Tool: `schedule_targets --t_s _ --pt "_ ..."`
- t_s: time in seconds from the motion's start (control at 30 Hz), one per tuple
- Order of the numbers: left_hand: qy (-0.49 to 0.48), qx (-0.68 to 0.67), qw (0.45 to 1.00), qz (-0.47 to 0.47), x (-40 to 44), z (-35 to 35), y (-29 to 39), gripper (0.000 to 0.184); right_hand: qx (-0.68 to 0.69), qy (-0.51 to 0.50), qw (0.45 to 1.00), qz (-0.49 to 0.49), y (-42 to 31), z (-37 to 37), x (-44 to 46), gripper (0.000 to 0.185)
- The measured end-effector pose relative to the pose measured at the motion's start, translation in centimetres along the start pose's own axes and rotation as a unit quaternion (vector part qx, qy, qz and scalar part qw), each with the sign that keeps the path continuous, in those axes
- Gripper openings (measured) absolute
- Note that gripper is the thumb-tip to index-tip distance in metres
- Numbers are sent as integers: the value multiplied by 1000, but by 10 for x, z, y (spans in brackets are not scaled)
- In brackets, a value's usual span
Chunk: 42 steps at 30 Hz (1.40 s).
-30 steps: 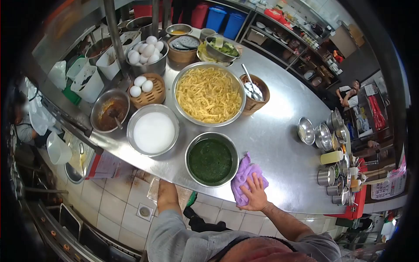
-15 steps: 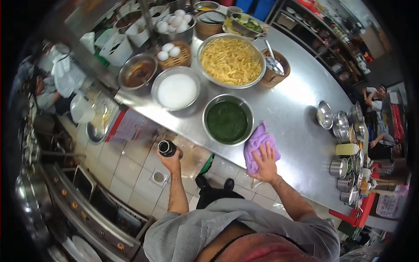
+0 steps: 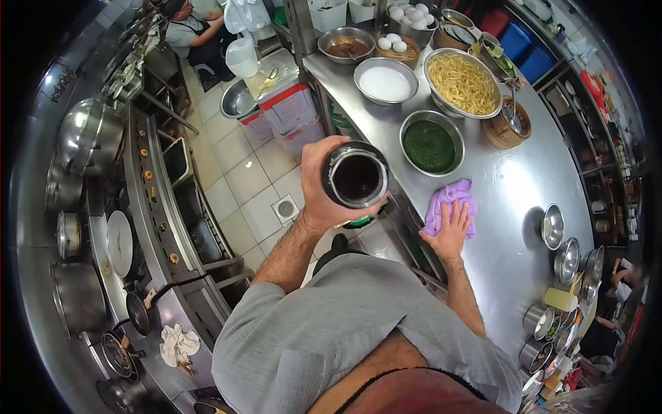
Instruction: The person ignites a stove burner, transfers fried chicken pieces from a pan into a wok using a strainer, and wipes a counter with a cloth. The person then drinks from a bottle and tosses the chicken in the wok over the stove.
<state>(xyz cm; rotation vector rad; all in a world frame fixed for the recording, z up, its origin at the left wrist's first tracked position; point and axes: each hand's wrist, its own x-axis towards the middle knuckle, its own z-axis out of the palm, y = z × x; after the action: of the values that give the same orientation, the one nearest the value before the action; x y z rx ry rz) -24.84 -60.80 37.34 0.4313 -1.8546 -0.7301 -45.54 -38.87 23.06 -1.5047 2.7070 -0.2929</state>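
My left hand (image 3: 318, 181) is wrapped round a dark open-topped cup (image 3: 357, 176) with dark contents, raised over the gap beside the counter. On a purple cloth (image 3: 463, 190) at the counter's near edge lies my right hand (image 3: 452, 226), fingers spread, pressing it to the steel. Just beyond the cloth stands a bowl of green liquid (image 3: 429, 143). A bowl of white contents (image 3: 384, 81) and a large bowl of yellow strips (image 3: 462, 83) are farther back.
The steel counter (image 3: 507, 234) also bears eggs (image 3: 392, 43), a wooden container (image 3: 507, 124) and metal bowls (image 3: 552, 226) at right. At left is a stove (image 3: 162, 234) with pans (image 3: 138, 312). A person (image 3: 196, 36) is at the upper left.
The view has swung left toward the stove. My left hand has come up from below the counter with the dark cup, now close to the camera. My right hand has stayed on the purple cloth.
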Motion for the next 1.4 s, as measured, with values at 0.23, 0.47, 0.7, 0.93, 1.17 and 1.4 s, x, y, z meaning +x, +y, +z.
schedule_targets --t_s 0.23,0.47,0.7,0.93,1.17,1.4 --pt "42 48 971 232 53 -24 88 57 21 -13 1000 6 -4 -14 -5 90" --pt "275 -19 908 314 81 -7 150 32 19 -8 1000 4 -1 -13 -6 91" --pt "334 -30 891 306 88 -7 187 23 27 -26 999 12 -7 -26 -8 91" --pt "348 -18 867 355 95 -10 198 21 24 -27 999 12 -7 -27 -11 91" --pt "352 -9 855 380 103 -17 206 22 29 -33 999 15 -7 -29 -12 91" --pt "424 -27 784 452 127 -12 205 22 30 -45 998 21 -8 -31 -12 91"
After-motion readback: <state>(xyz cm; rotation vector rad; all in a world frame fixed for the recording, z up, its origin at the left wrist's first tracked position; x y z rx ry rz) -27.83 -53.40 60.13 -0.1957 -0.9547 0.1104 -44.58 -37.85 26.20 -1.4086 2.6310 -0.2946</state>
